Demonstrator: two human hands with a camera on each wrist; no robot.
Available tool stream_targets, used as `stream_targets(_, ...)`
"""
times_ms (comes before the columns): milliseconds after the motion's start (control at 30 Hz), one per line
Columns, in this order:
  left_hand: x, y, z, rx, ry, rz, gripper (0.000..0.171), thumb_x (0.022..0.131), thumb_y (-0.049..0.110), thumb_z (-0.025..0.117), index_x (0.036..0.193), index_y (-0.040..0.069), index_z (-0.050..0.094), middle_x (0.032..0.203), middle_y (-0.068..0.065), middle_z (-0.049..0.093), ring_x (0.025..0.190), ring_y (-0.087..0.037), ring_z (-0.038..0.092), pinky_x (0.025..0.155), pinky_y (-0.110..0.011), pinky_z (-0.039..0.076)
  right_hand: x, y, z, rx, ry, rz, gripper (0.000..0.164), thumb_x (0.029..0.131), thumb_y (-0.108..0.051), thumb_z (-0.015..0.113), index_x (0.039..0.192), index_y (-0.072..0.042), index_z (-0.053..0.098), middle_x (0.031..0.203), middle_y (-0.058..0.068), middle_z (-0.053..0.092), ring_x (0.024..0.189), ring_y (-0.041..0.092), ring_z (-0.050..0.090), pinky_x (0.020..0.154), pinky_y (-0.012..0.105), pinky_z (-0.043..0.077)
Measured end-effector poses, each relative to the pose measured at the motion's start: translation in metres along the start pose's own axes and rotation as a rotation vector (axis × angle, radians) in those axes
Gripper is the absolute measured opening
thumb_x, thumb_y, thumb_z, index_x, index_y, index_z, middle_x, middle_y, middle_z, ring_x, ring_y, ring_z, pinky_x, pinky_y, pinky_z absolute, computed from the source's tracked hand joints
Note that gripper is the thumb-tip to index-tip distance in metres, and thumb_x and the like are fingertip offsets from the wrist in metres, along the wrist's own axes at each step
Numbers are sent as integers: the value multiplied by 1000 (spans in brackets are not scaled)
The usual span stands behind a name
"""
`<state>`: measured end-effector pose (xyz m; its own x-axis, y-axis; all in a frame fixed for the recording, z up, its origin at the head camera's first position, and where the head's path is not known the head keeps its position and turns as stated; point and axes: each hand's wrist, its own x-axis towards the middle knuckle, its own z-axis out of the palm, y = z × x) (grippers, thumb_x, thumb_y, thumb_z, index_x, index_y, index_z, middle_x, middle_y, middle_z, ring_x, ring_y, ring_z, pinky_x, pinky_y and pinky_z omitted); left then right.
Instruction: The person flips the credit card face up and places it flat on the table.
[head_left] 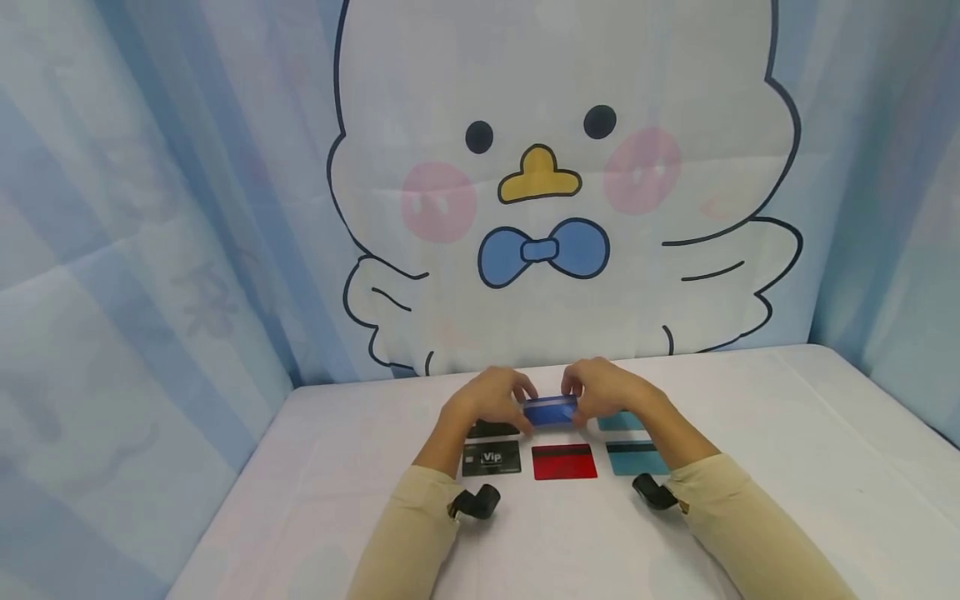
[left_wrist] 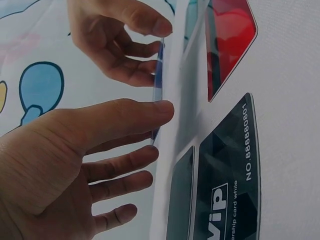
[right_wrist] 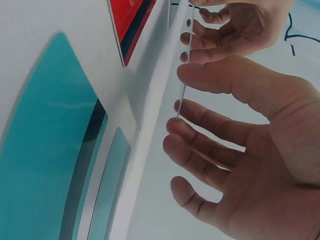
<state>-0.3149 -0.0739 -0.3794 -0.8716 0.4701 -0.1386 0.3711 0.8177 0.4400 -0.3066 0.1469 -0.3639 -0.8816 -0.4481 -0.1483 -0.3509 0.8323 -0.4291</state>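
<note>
Both hands pinch a blue card point(head_left: 551, 412) between thumbs and fingertips, the left hand point(head_left: 492, 395) at its left end and the right hand point(head_left: 609, 388) at its right end. The wrist views show this card point(left_wrist: 158, 82) nearly edge-on, raised above the white table. Nearest to the left hand lies a dark card point(head_left: 491, 429), partly covered by it in the head view, with a black Vip card point(head_left: 491, 458) in front. A red card point(head_left: 564, 463) lies in front of the blue one. Two teal cards, one behind point(head_left: 619, 421) and one in front point(head_left: 637, 460), lie near the right hand.
The white-covered table point(head_left: 300, 500) ends at a back edge just beyond the hands. Behind it hangs a pale blue curtain point(head_left: 187, 208) with a cartoon bird print. A black wrist-worn device point(head_left: 480, 502) sits at the left cuff, another point(head_left: 654, 492) at the right cuff.
</note>
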Motion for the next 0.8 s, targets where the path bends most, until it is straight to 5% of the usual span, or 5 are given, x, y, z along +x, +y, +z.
stream_targets(800, 1, -10, -4, -23, 52, 42, 46, 77, 34, 92, 119, 18, 79, 101, 5, 77, 95, -13, 64, 88, -34, 56, 2, 5, 3, 49, 24, -68, 46, 79, -13, 88, 121, -6, 71, 111, 12, 69, 101, 25, 62, 85, 41, 62)
